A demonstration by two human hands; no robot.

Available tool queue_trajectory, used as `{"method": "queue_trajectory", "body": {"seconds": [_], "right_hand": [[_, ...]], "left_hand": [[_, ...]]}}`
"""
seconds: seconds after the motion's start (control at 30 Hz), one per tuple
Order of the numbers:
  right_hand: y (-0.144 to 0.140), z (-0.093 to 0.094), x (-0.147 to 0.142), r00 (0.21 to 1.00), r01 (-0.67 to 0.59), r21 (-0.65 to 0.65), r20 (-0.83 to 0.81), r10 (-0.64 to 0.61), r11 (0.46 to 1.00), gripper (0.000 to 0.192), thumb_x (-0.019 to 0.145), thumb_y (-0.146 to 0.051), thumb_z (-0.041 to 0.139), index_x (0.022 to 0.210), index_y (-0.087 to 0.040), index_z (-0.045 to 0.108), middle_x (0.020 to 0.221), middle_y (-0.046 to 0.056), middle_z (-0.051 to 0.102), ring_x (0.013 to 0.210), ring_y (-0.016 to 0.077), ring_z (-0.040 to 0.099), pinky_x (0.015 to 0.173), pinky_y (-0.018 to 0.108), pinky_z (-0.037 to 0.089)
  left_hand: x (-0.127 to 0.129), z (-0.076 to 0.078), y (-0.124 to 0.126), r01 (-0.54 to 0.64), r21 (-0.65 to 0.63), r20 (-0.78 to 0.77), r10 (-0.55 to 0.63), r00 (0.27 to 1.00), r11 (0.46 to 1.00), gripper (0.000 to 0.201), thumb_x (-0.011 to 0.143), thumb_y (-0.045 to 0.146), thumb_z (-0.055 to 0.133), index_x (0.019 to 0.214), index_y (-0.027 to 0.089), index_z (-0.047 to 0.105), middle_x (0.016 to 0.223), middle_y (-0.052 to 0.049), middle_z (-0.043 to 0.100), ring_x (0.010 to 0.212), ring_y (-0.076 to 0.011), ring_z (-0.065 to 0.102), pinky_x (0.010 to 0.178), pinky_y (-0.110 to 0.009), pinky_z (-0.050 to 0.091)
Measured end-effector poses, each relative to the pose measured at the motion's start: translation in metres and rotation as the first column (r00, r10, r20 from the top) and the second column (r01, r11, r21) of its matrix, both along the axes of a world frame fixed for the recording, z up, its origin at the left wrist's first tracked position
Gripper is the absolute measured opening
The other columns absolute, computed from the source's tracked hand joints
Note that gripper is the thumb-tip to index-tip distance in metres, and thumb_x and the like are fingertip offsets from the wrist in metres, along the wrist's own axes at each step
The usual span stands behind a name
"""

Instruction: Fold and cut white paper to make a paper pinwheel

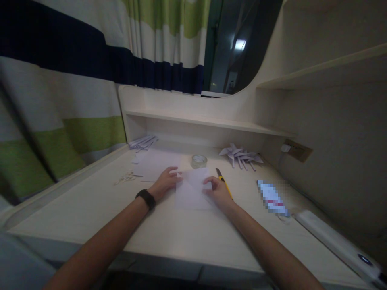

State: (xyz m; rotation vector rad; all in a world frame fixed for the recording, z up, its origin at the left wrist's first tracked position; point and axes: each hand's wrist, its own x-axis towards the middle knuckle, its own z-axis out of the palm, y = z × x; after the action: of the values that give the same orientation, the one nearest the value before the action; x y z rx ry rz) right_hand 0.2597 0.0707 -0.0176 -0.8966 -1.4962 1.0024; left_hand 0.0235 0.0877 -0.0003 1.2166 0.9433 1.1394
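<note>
A square-looking sheet of white paper (192, 195) is on the desk in front of me, between my two hands. My left hand (167, 181), with a black band on the wrist, is at its left edge; the fingers are stretched out and apart, their tips touching the paper. At the right edge, my right hand (220, 193) has curled fingers and grips the sheet. A yellow and black utility knife (229, 190) lies just beside the right hand, partly hidden by it. Behind the sheet stands a roll of clear tape (198, 161).
Paper pinwheels (238, 155) are at the back right, rolled paper sticks (143, 141) at the back left. Larger paper (154, 163) and small pale strips (125, 177) lie left. A phone (273, 198) and long white lamp (335, 241) lie right. A low shelf (193, 120) overhangs the back.
</note>
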Motion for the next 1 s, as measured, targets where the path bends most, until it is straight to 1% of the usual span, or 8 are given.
{"method": "queue_trajectory", "body": {"seconds": [0.17, 0.3, 0.4, 0.53, 0.67, 0.8, 0.9, 1.0], "right_hand": [[-0.001, -0.002, -0.001, 0.995, -0.057, -0.071, -0.089, 0.051, 0.996, 0.031, 0.054, -0.019, 0.072, 0.080, -0.020, 0.057, 0.085, 0.000, 0.065, 0.080, 0.0180, 0.060, 0.065, 0.025, 0.045], [-0.003, 0.001, 0.000, 0.981, 0.066, -0.002, 0.183, -0.065, 0.998, 0.022, 0.063, -0.028, 0.068, 0.082, -0.018, 0.063, 0.071, -0.001, 0.063, 0.061, 0.0145, 0.055, 0.053, 0.023, 0.040], [-0.010, 0.008, -0.001, 0.826, 0.184, 0.171, 0.507, -0.246, 0.968, 0.023, 0.074, -0.034, 0.061, 0.089, -0.019, 0.068, 0.060, -0.002, 0.060, 0.052, 0.0133, 0.051, 0.050, 0.023, 0.036], [-0.022, 0.019, -0.005, 0.505, 0.275, 0.380, 0.725, -0.469, 0.883, 0.034, 0.084, -0.045, 0.049, 0.106, -0.024, 0.066, 0.064, 0.001, 0.066, 0.059, 0.0167, 0.060, 0.055, 0.024, 0.038], [-0.029, 0.026, -0.004, 0.253, 0.277, 0.523, 0.770, -0.586, 0.806, 0.037, 0.090, -0.047, 0.038, 0.107, -0.027, 0.064, 0.063, 0.003, 0.069, 0.062, 0.0203, 0.065, 0.055, 0.027, 0.038], [-0.029, 0.025, -0.004, 0.223, 0.220, 0.562, 0.767, -0.602, 0.797, 0.031, 0.092, -0.040, 0.038, 0.100, -0.028, 0.066, 0.065, 0.002, 0.070, 0.061, 0.0194, 0.066, 0.053, 0.026, 0.036], [-0.028, 0.022, -0.005, 0.246, 0.191, 0.558, 0.769, -0.589, 0.808, 0.028, 0.091, -0.035, 0.041, 0.099, -0.027, 0.067, 0.063, 0.001, 0.069, 0.060, 0.0177, 0.066, 0.053, 0.025, 0.036], [-0.027, 0.019, -0.006, 0.278, 0.165, 0.547, 0.773, -0.570, 0.821, 0.027, 0.090, -0.034, 0.042, 0.099, -0.026, 0.067, 0.065, 0.001, 0.070, 0.061, 0.0169, 0.066, 0.055, 0.025, 0.036]], "left_hand": [[0.001, -0.001, 0.002, -0.027, 0.026, -0.024, 0.028, 0.999, 0.999, 0.069, 0.067, 0.027, 0.076, 0.127, 0.018, 0.043, 0.096, -0.009, 0.063, 0.076, -0.0162, 0.064, 0.067, -0.028, 0.049], [0.002, -0.005, 0.006, -0.092, 0.167, -0.273, 0.136, 0.952, 0.982, 0.054, 0.065, 0.031, 0.075, 0.112, 0.013, 0.057, 0.068, -0.001, 0.060, 0.057, -0.0145, 0.058, 0.057, -0.026, 0.045], [0.001, -0.003, 0.006, -0.126, 0.395, -0.510, 0.331, 0.794, 0.910, 0.038, 0.067, 0.030, 0.071, 0.100, 0.016, 0.063, 0.079, -0.004, 0.066, 0.066, -0.0165, 0.061, 0.063, -0.027, 0.045], [-0.007, 0.012, 0.002, -0.086, 0.608, -0.632, 0.547, 0.548, 0.789, 0.026, 0.077, 0.027, 0.061, 0.101, 0.018, 0.063, 0.099, -0.006, 0.068, 0.081, -0.0174, 0.063, 0.075, -0.028, 0.045], [-0.039, 0.029, -0.007, 0.012, 0.595, -0.770, 0.565, 0.295, 0.804, 0.020, 0.084, 0.029, 0.051, 0.089, 0.018, 0.067, 0.086, -0.007, 0.070, 0.082, -0.0200, 0.063, 0.073, -0.029, 0.043], [-0.103, 0.037, -0.024, -0.001, 0.590, -0.805, 0.589, 0.067, 0.807, 0.024, 0.083, 0.029, 0.048, 0.093, 0.019, 0.068, 0.096, -0.008, 0.070, 0.087, -0.0231, 0.063, 0.073, -0.029, 0.042], [-0.154, 0.037, -0.037, -0.142, 0.597, -0.800, 0.598, -0.041, 0.789, 0.030, 0.082, 0.032, 0.046, 0.096, 0.018, 0.068, 0.095, -0.010, 0.071, 0.088, -0.0259, 0.063, 0.072, -0.030, 0.042], [-0.185, 0.034, -0.046, -0.214, 0.553, -0.831, 0.550, -0.080, 0.805, 0.032, 0.080, 0.034, 0.045, 0.095, 0.018, 0.069, 0.094, -0.010, 0.071, 0.087, -0.0270, 0.063, 0.070, -0.031, 0.043]]}}
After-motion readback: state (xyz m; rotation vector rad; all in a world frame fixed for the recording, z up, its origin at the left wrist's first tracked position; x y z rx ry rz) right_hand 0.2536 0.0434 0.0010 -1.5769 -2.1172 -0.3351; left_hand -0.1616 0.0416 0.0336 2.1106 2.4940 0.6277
